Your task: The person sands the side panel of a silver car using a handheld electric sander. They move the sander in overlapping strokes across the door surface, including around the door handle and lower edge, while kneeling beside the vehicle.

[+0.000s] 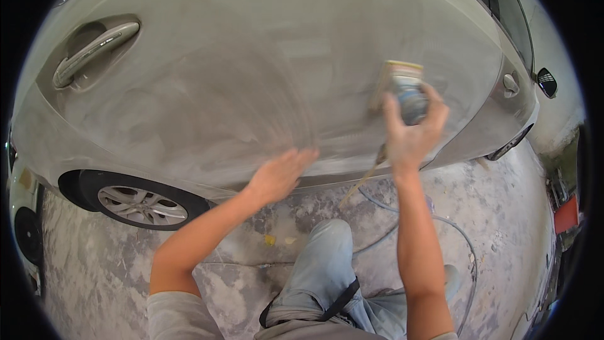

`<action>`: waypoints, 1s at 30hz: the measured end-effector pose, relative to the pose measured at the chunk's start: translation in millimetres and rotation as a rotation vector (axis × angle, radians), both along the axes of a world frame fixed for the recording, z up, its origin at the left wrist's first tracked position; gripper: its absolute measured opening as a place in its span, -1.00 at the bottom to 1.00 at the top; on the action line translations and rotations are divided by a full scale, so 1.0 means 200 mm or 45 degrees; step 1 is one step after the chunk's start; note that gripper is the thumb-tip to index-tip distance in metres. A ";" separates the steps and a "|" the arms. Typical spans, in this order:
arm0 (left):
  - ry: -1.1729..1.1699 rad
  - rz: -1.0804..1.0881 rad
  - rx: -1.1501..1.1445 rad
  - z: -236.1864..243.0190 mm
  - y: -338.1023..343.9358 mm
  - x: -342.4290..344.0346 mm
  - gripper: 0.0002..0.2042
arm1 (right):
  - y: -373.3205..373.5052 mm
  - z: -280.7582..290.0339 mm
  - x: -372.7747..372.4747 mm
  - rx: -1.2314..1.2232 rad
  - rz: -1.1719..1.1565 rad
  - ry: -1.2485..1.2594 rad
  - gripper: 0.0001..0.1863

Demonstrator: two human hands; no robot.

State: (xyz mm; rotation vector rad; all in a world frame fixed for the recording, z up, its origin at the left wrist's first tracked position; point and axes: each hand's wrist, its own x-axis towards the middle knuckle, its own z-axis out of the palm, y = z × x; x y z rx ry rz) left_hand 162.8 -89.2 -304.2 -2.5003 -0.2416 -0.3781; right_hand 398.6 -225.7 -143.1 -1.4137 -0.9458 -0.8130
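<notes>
A dusty grey-beige car door panel [245, 69] fills the space in front of me, with pale swirl marks and scuffed patches across it. My right hand [418, 129] is wrapped round a pneumatic sander [412, 102], whose rectangular pad lies against the panel towards the right; the tool is a little blurred. Lower down and to the left, my left hand [280, 173] rests against the panel's lower part, fingers stretched out and holding nothing. A chrome-trimmed door handle [97, 53] sits at the upper left of the panel.
A blue-grey air hose [469, 245] loops over the stained concrete floor [245, 302]. The car's wheel [143, 204] is at the lower left. Another vehicle [28, 233] stands at the far left edge. Near the right wall is a red object [566, 215].
</notes>
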 end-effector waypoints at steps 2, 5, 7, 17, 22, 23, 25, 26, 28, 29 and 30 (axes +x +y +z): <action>0.170 0.018 -0.168 -0.17 0.00 -0.15 -0.23 | 0.06 -0.03 -0.24 -0.098 0.158 -0.107 -0.37; -0.151 0.131 -0.404 -0.07 0.05 -0.39 -0.24 | 0.12 -0.07 -0.47 -0.266 0.240 -0.435 -0.27; -0.169 0.410 -0.323 0.17 0.11 -0.53 -0.23 | 0.12 -0.05 -0.46 -0.339 0.362 -0.593 -0.21; -1.012 0.433 0.296 0.98 0.21 -0.11 -0.02 | -0.06 0.38 0.38 0.040 -0.145 0.072 -0.38; 0.077 0.065 -0.016 0.34 -0.01 0.01 -0.11 | 0.10 0.47 -0.11 -0.098 -0.026 -0.302 -0.47; 0.003 -0.049 -0.260 0.23 -0.03 -0.05 -0.17 | 0.14 0.47 -0.24 -0.172 0.026 -0.369 -0.50; -0.116 -0.115 -0.454 0.13 -0.03 -0.20 -0.22 | 0.20 0.45 -0.45 -0.153 0.117 -0.648 -0.42; -0.198 -0.096 -0.462 0.13 -0.01 -0.26 -0.22 | 0.21 0.45 -0.50 -0.208 0.171 -0.755 -0.36; -0.474 -0.057 -0.235 0.29 0.08 -0.37 -0.22 | 0.20 0.46 -0.50 -0.159 0.191 -0.691 -0.36; -0.656 -0.043 0.027 0.42 0.14 -0.42 -0.20 | 0.18 0.47 -0.46 -0.158 0.237 -0.693 -0.35; -0.771 0.038 0.083 0.58 0.19 -0.46 -0.16 | 0.15 0.48 -0.38 -0.291 0.248 -0.570 -0.37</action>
